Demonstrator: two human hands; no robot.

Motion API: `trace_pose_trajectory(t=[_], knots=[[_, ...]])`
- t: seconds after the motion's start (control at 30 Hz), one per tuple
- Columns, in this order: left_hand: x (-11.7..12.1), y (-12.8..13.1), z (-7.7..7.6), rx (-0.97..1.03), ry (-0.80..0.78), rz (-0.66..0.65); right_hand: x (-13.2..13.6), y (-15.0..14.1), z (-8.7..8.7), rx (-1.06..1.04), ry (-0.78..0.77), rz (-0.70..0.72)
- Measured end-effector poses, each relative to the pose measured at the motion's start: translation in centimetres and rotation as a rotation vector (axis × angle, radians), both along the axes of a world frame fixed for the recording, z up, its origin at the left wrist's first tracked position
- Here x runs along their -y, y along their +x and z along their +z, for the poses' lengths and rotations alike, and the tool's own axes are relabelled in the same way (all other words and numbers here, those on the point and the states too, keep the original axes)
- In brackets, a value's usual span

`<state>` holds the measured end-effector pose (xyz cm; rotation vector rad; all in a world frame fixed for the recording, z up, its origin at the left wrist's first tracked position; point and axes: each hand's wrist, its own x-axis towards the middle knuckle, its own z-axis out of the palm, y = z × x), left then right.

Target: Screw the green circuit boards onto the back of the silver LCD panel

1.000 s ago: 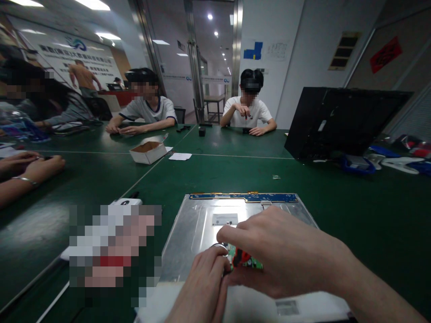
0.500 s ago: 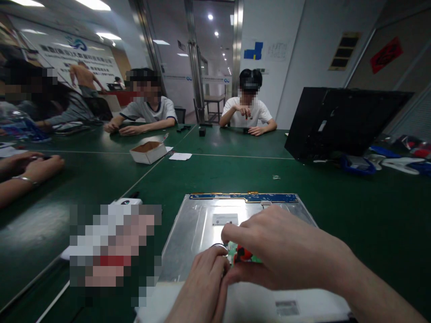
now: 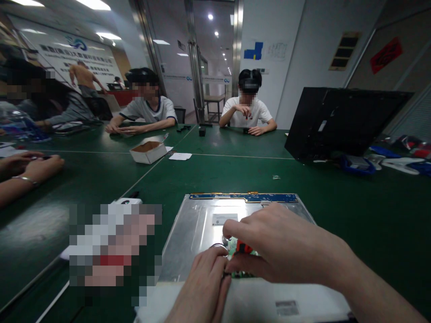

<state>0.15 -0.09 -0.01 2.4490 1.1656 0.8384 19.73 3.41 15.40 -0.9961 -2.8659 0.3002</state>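
A flat metal-backed display panel [image 3: 183, 242] lies in front of me, with a blue circuit strip [image 3: 218, 197] along its far edge. A green circuit board [image 3: 232, 246] sits near the panel's close edge, mostly covered by my hands. My right hand [image 3: 269, 244] is closed from above round the red-and-black handle of a screwdriver [image 3: 243, 247]; its tip is hidden. At the board's left side, my left hand [image 3: 205, 273] has its fingers curled together, thumb below. What lies between those fingers cannot be made out. A thin curved wire [image 3: 218, 245] shows by its fingertips.
A white device [image 3: 126, 202] and a blurred-out patch [image 3: 114, 246] lie left on the green table [image 3: 215, 175]. Farther off stand an open white box [image 3: 148, 152] and a large black screen [image 3: 340, 125]. Several people sit round the table; a co-worker's hands [image 3: 40, 168] are at far left.
My right hand has turned slightly and its fingers have shifted on the screwdriver, with the thumb moving up. My left hand stays at the board's side, almost unmoved.
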Motion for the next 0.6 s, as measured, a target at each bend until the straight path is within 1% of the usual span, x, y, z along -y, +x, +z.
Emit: trace_pose_trajectory(t=[0.07,0.27,0.47,0.6], knots=[[-0.1,0.0,-0.3,-0.006,0.003,0.0,0.0,0.0,0.0,0.005,0.004,-0.005],[-0.3,0.0,-0.9,-0.018,-0.005,-0.013,0.3,0.1,0.2,-0.016,-0.008,0.043],[-0.3,-0.1,-1.6,-0.016,0.035,-0.002,0.1,-0.1,0.1,-0.003,-0.019,0.013],[-0.4,0.0,-1.3,-0.019,-0.002,-0.001,0.1,-0.1,0.1,0.005,0.001,0.035]])
